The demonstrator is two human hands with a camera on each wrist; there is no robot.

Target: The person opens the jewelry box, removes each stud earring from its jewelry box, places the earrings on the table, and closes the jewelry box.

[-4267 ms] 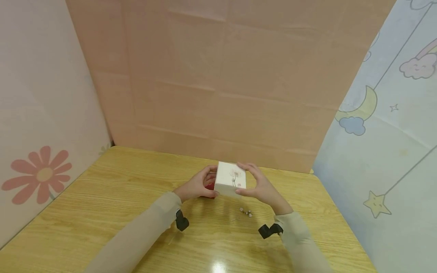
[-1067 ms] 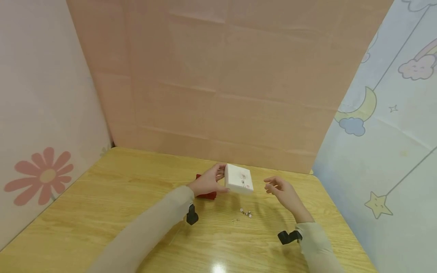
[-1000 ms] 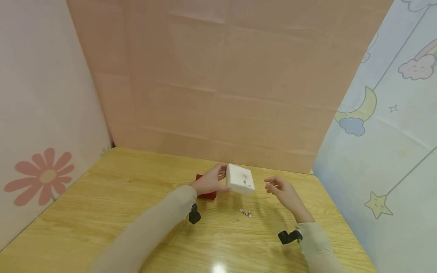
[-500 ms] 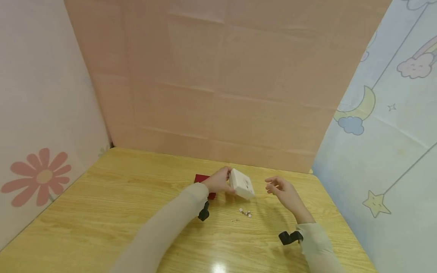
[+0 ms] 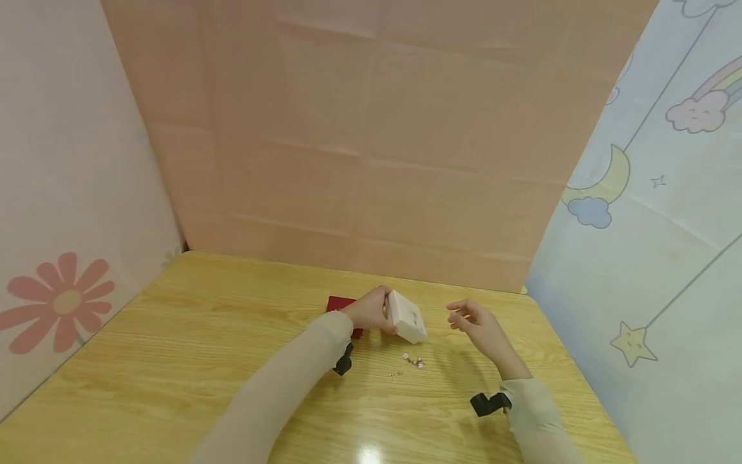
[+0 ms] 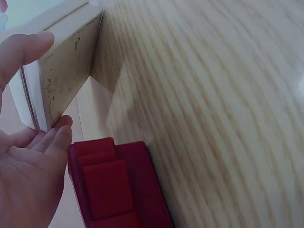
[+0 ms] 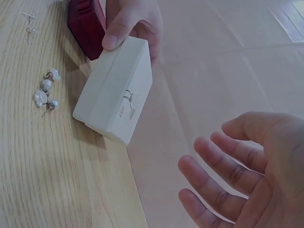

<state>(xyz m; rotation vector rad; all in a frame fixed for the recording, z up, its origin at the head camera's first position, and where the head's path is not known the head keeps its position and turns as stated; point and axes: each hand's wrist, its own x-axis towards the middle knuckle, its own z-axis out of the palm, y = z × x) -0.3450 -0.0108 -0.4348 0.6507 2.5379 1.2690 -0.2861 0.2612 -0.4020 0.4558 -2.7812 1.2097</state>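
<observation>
My left hand grips a white lidded box by its left side, thumb on the near face and fingers at the far side. The box is tilted, its lower edge right at the tabletop, and a flower print shows on the lid. In the left wrist view its underside has dark specks. To the right of the box, my right hand hovers with relaxed, slightly bent fingers and holds nothing. A red box with a ribbon-like band sits on the table beside my left hand, partly hidden by it in the head view.
White flower-and-bead jewelry lies on the wooden table in front of the box. Small thin metal pieces lie nearer me. An orange-tan backdrop rises behind the table; patterned sheets flank both sides.
Both hands held the white box at first; then the right hand let go and drew back right. The left hand has since lowered and tilted the box toward the table.
</observation>
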